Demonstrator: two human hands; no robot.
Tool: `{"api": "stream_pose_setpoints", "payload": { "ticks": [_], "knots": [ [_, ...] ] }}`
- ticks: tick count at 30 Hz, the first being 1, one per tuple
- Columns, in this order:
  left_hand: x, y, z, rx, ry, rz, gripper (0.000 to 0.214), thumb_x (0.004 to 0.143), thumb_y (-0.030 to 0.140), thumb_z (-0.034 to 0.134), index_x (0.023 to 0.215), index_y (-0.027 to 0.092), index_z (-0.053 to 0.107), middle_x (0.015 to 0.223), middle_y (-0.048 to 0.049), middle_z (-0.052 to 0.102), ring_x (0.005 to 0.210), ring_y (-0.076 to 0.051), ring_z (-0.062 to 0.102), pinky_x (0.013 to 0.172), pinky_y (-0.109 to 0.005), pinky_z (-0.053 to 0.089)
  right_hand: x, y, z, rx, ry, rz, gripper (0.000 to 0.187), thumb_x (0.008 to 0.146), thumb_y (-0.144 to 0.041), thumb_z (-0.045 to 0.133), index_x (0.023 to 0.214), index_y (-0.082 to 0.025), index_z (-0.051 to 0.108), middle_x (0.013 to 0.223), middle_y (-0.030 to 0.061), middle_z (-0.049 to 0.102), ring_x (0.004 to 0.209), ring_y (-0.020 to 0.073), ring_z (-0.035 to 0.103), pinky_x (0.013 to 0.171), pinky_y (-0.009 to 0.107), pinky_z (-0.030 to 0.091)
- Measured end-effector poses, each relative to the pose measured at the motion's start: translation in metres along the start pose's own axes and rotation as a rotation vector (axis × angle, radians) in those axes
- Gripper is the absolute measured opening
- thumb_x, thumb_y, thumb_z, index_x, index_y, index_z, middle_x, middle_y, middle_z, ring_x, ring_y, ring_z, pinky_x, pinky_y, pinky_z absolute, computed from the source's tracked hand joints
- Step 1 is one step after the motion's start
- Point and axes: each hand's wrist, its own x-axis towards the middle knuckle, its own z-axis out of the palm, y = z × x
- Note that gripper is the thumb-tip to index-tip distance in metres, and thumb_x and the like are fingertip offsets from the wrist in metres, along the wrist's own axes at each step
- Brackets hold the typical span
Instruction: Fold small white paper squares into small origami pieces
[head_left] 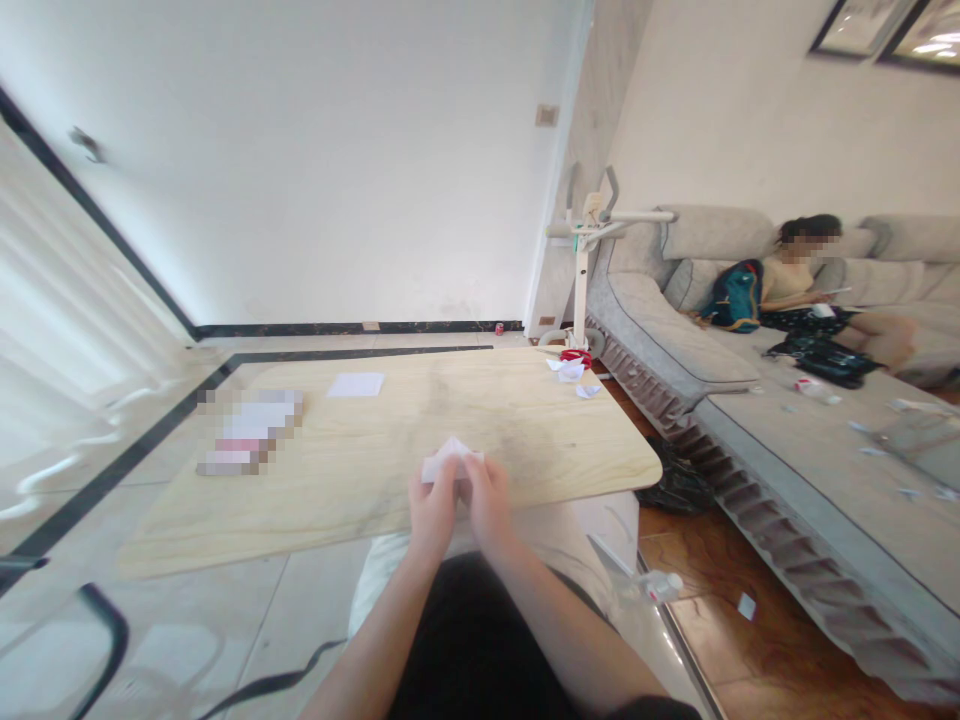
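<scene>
Both hands meet at the near side of a wooden table (360, 450), around a folded piece of white paper (452, 447) with a peaked top. My left hand (433, 500) is closed on its left part, thumb against the near face. From the other side my right hand (486, 492) grips it too, its thumb beside the left one. The fingers behind the paper are hidden. A flat sheet of white paper (356, 385) lies farther back on the table. Folded paper pieces (570, 371) lie at the far right corner, by a red object (576, 356).
A blurred-out stack (251, 432) lies on the table's left. To the right are a grey sofa (675, 350) with a seated person (802, 280), and a black bag (675, 480) on the floor. A plastic bottle (660, 586) lies near my right side. White exercise equipment (583, 270) stands behind.
</scene>
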Motion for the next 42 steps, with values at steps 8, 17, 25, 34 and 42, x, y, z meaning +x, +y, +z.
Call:
{"api": "stream_pose_setpoints", "payload": {
  "ticks": [8, 17, 25, 34, 42],
  "knots": [
    [-0.004, 0.002, 0.001, 0.043, -0.009, -0.007, 0.023, 0.072, 0.035, 0.063, 0.063, 0.014, 0.058, 0.051, 0.0057, 0.049, 0.044, -0.007, 0.044, 0.040, -0.017, 0.032, -0.001, 0.002, -0.001, -0.010, 0.007, 0.005, 0.033, 0.075, -0.042, 0.056, 0.054, -0.016, 0.055, 0.052, -0.0009, 0.051, 0.050, 0.0112, 0.045, 0.047, 0.023, 0.035],
    [-0.004, 0.003, 0.000, 0.040, 0.002, -0.019, 0.028, 0.073, 0.039, 0.060, 0.059, 0.016, 0.053, 0.046, 0.0060, 0.044, 0.040, -0.007, 0.039, 0.038, -0.019, 0.030, -0.002, -0.003, 0.000, -0.014, -0.020, 0.023, 0.034, 0.074, -0.040, 0.054, 0.050, -0.017, 0.049, 0.046, -0.0024, 0.047, 0.044, 0.0097, 0.042, 0.043, 0.022, 0.032],
    [-0.001, 0.006, -0.005, 0.039, -0.010, 0.024, 0.035, 0.076, 0.040, 0.054, 0.050, 0.019, 0.043, 0.040, 0.0063, 0.038, 0.037, -0.007, 0.036, 0.037, -0.020, 0.027, -0.001, -0.002, -0.003, -0.048, -0.020, -0.001, 0.040, 0.075, -0.044, 0.056, 0.047, -0.018, 0.045, 0.041, -0.0053, 0.038, 0.040, 0.0069, 0.033, 0.040, 0.021, 0.025],
    [0.001, 0.016, -0.005, 0.019, 0.003, 0.024, 0.032, 0.075, 0.037, 0.055, 0.051, 0.019, 0.044, 0.041, 0.0063, 0.039, 0.037, -0.007, 0.036, 0.037, -0.020, 0.027, -0.002, -0.004, -0.001, -0.063, -0.048, 0.004, 0.040, 0.075, -0.046, 0.056, 0.048, -0.018, 0.045, 0.042, -0.0051, 0.038, 0.041, 0.0068, 0.032, 0.041, 0.022, 0.023],
    [0.039, 0.049, -0.039, 0.076, -0.273, 0.142, 0.035, 0.082, 0.036, 0.050, 0.054, 0.017, 0.055, 0.041, 0.0012, 0.047, 0.041, -0.010, 0.043, 0.044, -0.022, 0.034, 0.002, 0.000, -0.009, -0.020, 0.008, 0.074, 0.041, 0.073, -0.050, 0.061, 0.051, -0.018, 0.050, 0.043, -0.0050, 0.040, 0.040, 0.0065, 0.033, 0.038, 0.020, 0.022]
  ]
}}
